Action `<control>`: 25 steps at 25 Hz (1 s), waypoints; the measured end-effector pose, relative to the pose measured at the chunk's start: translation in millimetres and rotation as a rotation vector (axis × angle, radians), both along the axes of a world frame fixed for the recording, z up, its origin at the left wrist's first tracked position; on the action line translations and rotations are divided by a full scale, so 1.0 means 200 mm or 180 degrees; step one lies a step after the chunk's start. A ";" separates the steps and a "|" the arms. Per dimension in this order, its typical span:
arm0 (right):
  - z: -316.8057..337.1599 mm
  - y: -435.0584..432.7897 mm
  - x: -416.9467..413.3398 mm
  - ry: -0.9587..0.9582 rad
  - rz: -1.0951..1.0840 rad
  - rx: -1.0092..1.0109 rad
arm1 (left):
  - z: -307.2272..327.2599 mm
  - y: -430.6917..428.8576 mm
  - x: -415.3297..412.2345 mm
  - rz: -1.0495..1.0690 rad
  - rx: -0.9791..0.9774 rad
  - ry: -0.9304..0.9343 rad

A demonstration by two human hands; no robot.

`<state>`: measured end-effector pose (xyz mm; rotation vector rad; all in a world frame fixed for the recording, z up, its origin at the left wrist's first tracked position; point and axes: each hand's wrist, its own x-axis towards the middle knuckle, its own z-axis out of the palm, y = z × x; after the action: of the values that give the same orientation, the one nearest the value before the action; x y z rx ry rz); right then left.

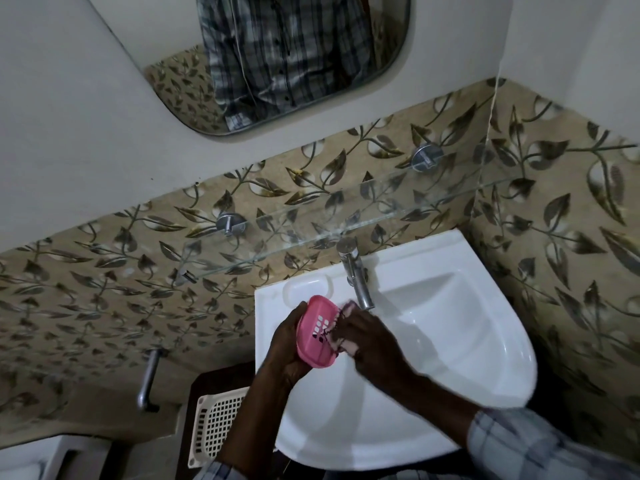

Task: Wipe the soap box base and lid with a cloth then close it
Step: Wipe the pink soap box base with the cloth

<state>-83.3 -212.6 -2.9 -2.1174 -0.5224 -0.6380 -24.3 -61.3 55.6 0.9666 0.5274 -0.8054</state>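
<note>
- Your left hand [287, 348] grips the pink soap box base [317, 332] from its left side, fingers wrapped around the edge, holding it tilted above the left part of the white washbasin [450, 341].
- Your right hand [370, 344] clenches a pinkish cloth [341, 332], pressing it against the slotted inside of the base.
- The chrome tap [356, 275] stands just behind the cloth.
</note>
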 end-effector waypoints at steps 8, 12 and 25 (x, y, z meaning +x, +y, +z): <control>0.13 -0.23 0.10 -0.0470 0.0689 -0.0818 | 0.04 -0.03 0.04 -0.0132 0.0343 0.0025; 0.22 0.15 0.02 0.2510 -0.0344 0.1577 | -0.05 -0.12 0.03 0.0865 0.1023 -0.0520; 0.23 0.11 0.02 0.1891 -0.0048 0.2148 | -0.06 -0.12 -0.06 0.0955 0.0408 -0.0669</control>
<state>-78.4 -191.0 43.4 -1.5482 0.0497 -0.1280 -37.1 -85.1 42.6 1.0463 0.5300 -0.3995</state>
